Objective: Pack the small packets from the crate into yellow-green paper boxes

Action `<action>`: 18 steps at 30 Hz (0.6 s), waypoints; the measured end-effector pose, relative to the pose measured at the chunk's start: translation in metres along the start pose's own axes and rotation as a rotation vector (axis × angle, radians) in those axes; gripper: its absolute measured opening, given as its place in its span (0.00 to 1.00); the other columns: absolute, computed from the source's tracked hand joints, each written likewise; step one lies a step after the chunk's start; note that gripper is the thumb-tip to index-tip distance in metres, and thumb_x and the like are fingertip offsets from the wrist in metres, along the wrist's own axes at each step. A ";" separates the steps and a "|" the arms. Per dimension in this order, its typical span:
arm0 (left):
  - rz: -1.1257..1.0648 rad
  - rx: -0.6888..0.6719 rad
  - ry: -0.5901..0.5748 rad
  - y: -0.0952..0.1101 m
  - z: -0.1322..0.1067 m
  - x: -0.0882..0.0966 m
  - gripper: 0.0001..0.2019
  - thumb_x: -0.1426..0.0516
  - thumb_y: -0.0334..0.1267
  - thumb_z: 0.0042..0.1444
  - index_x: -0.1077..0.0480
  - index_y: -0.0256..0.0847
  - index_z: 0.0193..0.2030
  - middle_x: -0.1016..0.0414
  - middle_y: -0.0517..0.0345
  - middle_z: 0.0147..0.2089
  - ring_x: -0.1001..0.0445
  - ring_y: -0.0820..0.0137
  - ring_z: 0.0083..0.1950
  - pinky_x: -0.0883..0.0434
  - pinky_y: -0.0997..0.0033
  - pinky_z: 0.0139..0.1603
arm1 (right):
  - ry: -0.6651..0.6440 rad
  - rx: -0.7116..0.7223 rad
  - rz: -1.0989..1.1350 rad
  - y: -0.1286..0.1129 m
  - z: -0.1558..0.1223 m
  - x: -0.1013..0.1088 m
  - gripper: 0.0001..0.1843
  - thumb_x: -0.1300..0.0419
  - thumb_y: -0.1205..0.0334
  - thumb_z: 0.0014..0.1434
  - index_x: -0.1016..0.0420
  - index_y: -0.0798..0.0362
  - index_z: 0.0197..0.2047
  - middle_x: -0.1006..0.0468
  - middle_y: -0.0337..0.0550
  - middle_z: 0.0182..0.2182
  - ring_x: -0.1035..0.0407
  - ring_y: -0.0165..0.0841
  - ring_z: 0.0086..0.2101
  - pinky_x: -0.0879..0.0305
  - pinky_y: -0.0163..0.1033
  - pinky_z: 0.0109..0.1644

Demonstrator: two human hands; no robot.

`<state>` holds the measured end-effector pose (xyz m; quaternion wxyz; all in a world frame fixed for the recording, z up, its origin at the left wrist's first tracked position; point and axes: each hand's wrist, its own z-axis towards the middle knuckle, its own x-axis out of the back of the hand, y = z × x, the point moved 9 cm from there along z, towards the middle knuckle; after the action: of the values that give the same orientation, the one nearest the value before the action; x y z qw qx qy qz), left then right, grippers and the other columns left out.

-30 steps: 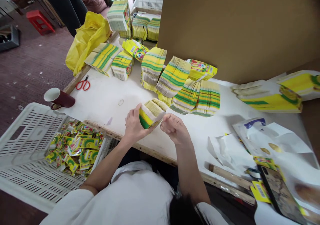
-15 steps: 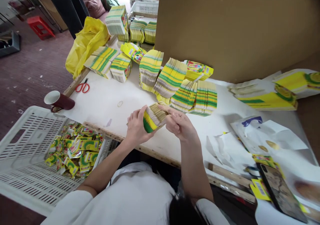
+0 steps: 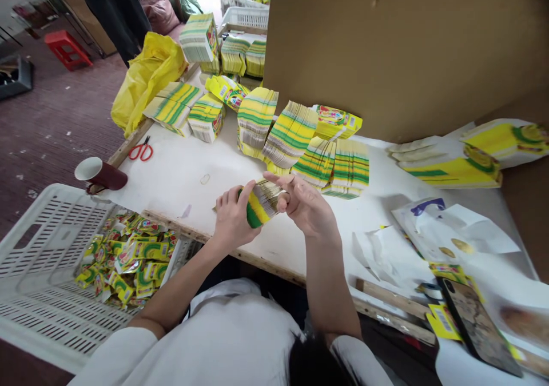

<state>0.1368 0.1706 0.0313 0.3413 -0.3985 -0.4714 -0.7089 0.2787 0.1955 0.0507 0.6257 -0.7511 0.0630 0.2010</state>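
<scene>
Left hand (image 3: 231, 217) grips a stack of flat yellow-green packets (image 3: 259, 201) from the left, fingers wrapped round it, just above the near edge of the white table (image 3: 180, 168). Right hand (image 3: 306, 206) pinches the stack's right end, thumb on its edges. Larger packet piles (image 3: 300, 140) lie beyond; a white crate (image 3: 47, 243) sits left.

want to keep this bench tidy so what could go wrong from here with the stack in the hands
The stack, held between left hand and right hand near the front edge of the table, could fan out and spill, some toward the crate. The leaning piles just behind it might topple if a hand bumps them. The mug at the table's corner could be knocked off.
</scene>
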 end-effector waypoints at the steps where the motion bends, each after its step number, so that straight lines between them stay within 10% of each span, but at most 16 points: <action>1: 0.005 -0.003 -0.003 0.000 0.001 0.001 0.49 0.33 0.40 0.42 0.47 0.42 0.71 0.34 0.41 0.60 0.32 0.48 0.57 0.36 0.50 0.56 | 0.004 0.011 -0.022 -0.002 0.001 -0.001 0.24 0.34 0.37 0.47 0.28 0.47 0.37 0.23 0.47 0.57 0.37 0.25 0.22 0.39 0.38 0.25; 12: 0.039 -0.027 0.000 -0.001 0.003 0.005 0.47 0.33 0.41 0.43 0.47 0.43 0.71 0.34 0.42 0.60 0.32 0.48 0.57 0.37 0.51 0.57 | -0.003 0.023 0.133 -0.001 0.005 -0.003 0.21 0.29 0.41 0.47 0.27 0.47 0.33 0.21 0.44 0.57 0.29 0.29 0.29 0.33 0.36 0.28; 18: 0.048 -0.075 0.014 0.004 0.002 0.007 0.47 0.34 0.39 0.42 0.46 0.43 0.71 0.33 0.43 0.60 0.33 0.50 0.57 0.37 0.53 0.56 | -0.044 0.063 0.162 -0.003 0.009 -0.005 0.18 0.28 0.42 0.49 0.25 0.47 0.29 0.18 0.44 0.51 0.26 0.41 0.55 0.29 0.45 0.61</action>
<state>0.1374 0.1707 0.0396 0.3463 -0.4173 -0.4323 -0.7204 0.2738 0.2038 0.0545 0.6318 -0.7189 0.1163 0.2653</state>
